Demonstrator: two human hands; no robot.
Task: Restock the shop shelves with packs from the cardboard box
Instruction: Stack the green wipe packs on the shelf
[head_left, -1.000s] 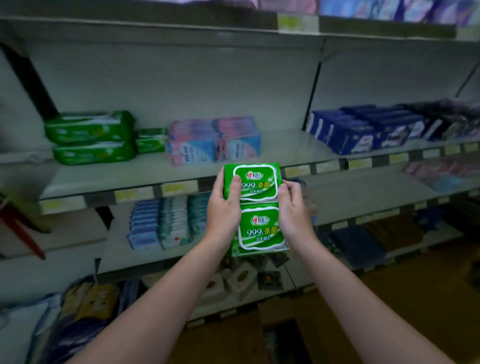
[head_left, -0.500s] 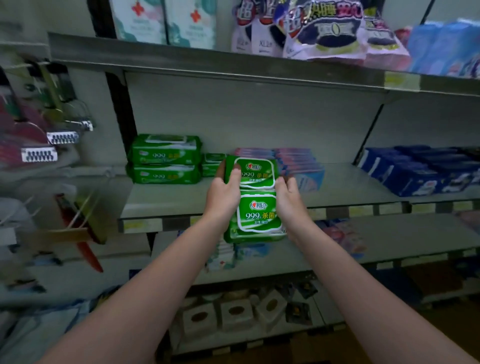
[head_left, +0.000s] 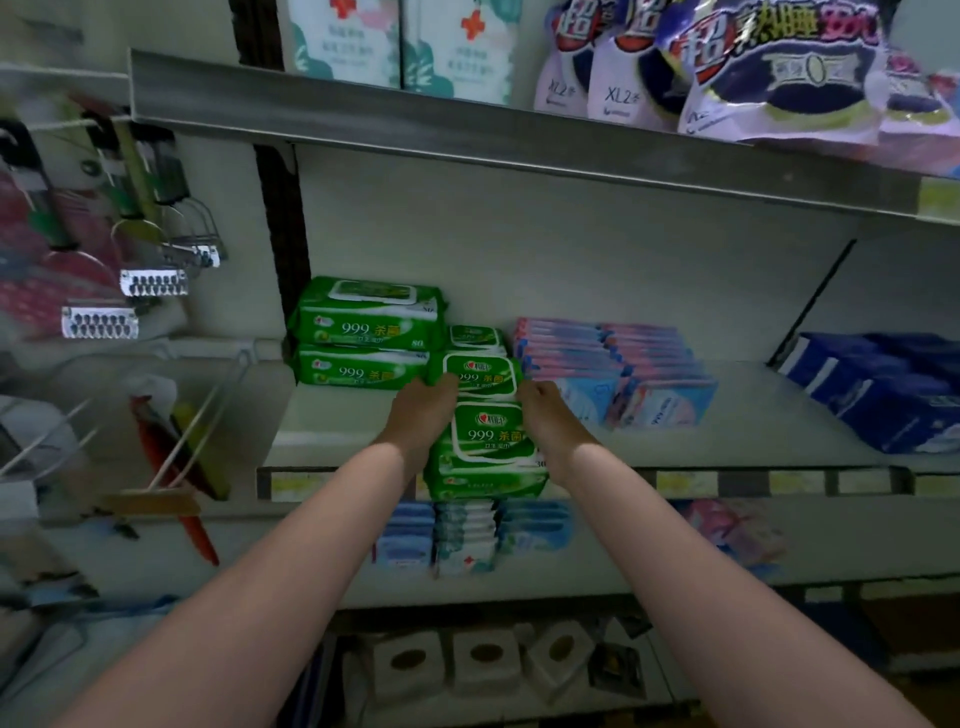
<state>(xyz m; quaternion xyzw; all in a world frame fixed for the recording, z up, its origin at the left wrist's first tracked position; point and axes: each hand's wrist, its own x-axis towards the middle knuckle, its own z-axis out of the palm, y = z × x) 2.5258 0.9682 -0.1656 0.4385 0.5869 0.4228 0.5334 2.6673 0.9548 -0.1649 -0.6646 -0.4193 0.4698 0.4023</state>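
Bare forearms (head_left: 311, 545), bare hands (head_left: 423, 418)

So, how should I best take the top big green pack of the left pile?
Probably from the front: pinch the front long edge of the top big green pack from above and below. It lies flat on a second big pack, and the black upright and a small green pack crowd its short ends.

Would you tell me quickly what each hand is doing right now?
Left hand: holding the green packs.
Right hand: holding the same packs.
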